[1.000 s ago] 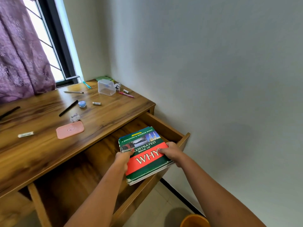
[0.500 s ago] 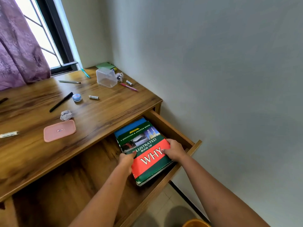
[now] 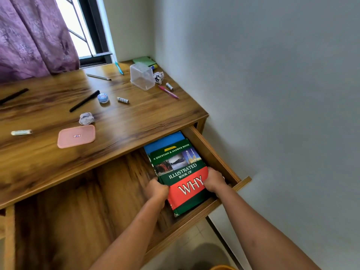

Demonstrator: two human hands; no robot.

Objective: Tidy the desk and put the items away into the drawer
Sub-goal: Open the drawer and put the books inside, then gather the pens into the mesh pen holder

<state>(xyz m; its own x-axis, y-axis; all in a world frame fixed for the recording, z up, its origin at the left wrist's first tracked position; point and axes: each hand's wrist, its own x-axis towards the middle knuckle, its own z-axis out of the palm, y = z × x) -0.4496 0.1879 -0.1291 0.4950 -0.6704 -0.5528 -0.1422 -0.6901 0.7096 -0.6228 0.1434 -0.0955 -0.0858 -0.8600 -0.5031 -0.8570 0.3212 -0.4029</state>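
Book (image 3: 180, 168) deeper in drawer (image 3: 211, 152) now

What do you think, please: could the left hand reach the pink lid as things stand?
Probably yes, once freed: the left hand grips the book, but nothing blocks the pink lid.

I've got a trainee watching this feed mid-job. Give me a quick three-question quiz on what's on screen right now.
1. True or false: the green and red book lies wholly outside the drawer.
2. Fill in: directly under that book lies a ____ book.
3. Short answer: which hands grip the green and red book, and where?

Key
1. False: it is inside the open drawer, at its right end.
2. Blue: the blue book shows past its far edge.
3. Both: the left hand on its left edge and the right hand on its right edge.
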